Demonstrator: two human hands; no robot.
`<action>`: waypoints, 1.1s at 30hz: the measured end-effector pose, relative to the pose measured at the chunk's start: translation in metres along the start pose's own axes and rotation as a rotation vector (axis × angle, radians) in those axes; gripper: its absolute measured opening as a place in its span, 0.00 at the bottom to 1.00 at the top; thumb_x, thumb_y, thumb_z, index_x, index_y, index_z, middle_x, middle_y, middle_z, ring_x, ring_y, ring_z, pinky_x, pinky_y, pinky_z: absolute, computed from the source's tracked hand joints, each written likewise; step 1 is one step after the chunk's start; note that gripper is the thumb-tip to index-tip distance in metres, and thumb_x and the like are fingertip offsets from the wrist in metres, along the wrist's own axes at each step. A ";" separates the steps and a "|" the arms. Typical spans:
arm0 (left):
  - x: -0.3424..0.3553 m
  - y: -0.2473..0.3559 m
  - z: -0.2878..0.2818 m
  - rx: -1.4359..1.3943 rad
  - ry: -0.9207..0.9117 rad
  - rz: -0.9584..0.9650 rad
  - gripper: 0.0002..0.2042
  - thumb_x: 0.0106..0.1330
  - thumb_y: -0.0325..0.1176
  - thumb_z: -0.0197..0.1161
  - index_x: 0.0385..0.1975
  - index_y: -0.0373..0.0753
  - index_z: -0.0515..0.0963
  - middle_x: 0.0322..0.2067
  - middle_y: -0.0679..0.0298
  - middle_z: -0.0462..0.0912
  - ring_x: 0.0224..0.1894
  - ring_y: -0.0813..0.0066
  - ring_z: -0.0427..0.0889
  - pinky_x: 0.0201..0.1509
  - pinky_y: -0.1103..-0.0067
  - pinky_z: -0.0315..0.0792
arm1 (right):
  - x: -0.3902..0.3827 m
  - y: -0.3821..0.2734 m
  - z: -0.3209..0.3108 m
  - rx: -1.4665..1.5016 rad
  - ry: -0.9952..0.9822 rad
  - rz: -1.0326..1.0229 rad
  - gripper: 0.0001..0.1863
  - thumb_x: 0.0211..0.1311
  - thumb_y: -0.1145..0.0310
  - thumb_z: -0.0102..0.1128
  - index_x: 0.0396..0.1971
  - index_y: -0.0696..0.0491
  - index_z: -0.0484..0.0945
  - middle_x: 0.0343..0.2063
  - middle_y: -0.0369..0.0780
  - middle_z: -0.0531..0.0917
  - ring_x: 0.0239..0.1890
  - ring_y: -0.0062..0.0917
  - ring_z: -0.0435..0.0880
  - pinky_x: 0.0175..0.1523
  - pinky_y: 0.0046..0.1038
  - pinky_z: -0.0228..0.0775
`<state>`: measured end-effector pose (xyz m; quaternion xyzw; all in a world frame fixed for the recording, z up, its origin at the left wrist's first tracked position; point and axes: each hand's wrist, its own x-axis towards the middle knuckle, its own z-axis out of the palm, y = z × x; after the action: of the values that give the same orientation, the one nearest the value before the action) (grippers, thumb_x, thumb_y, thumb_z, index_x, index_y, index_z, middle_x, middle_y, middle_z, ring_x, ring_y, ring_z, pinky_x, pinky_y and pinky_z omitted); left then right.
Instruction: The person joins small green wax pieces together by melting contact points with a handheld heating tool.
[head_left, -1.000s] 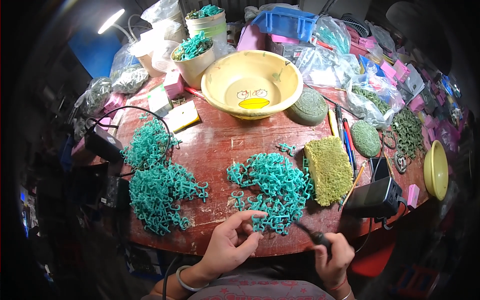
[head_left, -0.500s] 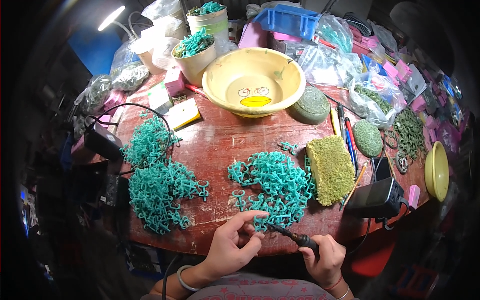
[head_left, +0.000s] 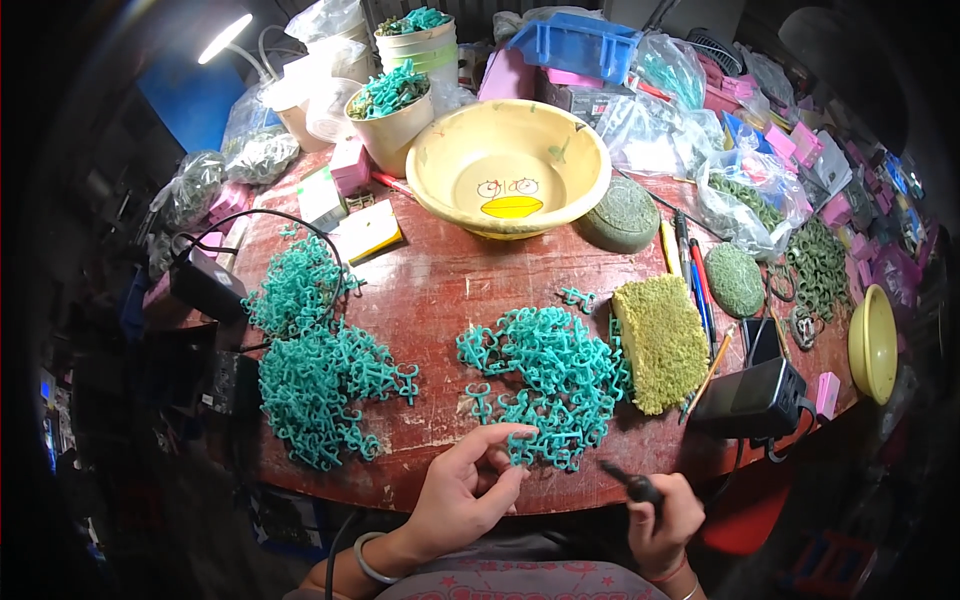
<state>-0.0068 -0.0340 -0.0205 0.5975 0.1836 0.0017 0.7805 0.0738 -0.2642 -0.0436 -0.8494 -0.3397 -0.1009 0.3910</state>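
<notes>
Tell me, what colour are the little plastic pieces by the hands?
Teal green plastic pieces, clearest in the head view.

1. From the left hand, bare red table opens toward 12 o'clock, a lane running up to the yellow bowl.
2. At 1 o'clock, the middle heap of teal pieces touches its fingertips and blocks that way.
3. At 10 o'clock lies the left teal heap, with a black cable looping beyond.
4. From the right hand, the yellow-green sponge stands at 12 o'clock, the black box at 2 o'clock.
</notes>
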 end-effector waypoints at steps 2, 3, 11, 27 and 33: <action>0.000 0.001 0.000 -0.009 -0.005 -0.007 0.20 0.66 0.16 0.55 0.58 0.33 0.70 0.34 0.66 0.72 0.28 0.86 0.78 0.31 0.89 0.77 | -0.005 0.007 -0.004 -0.076 0.142 0.081 0.16 0.72 0.61 0.52 0.34 0.60 0.75 0.21 0.41 0.74 0.21 0.31 0.75 0.29 0.28 0.66; 0.000 0.002 0.000 -0.017 -0.010 -0.007 0.20 0.66 0.16 0.55 0.59 0.33 0.70 0.34 0.65 0.72 0.29 0.86 0.79 0.31 0.89 0.77 | -0.006 0.009 -0.008 -0.169 0.146 0.135 0.14 0.72 0.64 0.52 0.37 0.62 0.76 0.23 0.45 0.77 0.23 0.37 0.77 0.29 0.31 0.66; -0.002 0.006 -0.011 -0.100 -0.004 -0.041 0.18 0.65 0.17 0.55 0.54 0.32 0.69 0.34 0.57 0.77 0.31 0.78 0.80 0.29 0.82 0.78 | 0.001 0.019 -0.020 -0.445 0.146 0.239 0.11 0.68 0.73 0.57 0.41 0.69 0.74 0.28 0.55 0.79 0.25 0.50 0.77 0.30 0.37 0.68; 0.012 0.007 -0.015 0.899 0.227 0.563 0.11 0.57 0.16 0.64 0.39 0.34 0.79 0.32 0.61 0.78 0.28 0.74 0.79 0.25 0.82 0.73 | 0.015 -0.002 0.006 -0.055 0.056 0.087 0.08 0.65 0.71 0.61 0.37 0.60 0.75 0.26 0.45 0.76 0.25 0.40 0.77 0.28 0.34 0.68; 0.017 0.003 -0.019 1.116 0.213 0.689 0.11 0.53 0.17 0.66 0.36 0.35 0.80 0.31 0.60 0.76 0.27 0.64 0.79 0.29 0.74 0.74 | 0.015 -0.001 0.007 -0.067 0.056 0.067 0.08 0.65 0.71 0.61 0.37 0.60 0.75 0.26 0.45 0.76 0.24 0.41 0.76 0.28 0.34 0.68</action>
<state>0.0037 -0.0118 -0.0270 0.9332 0.0317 0.2148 0.2863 0.0840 -0.2511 -0.0410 -0.8698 -0.2964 -0.1227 0.3748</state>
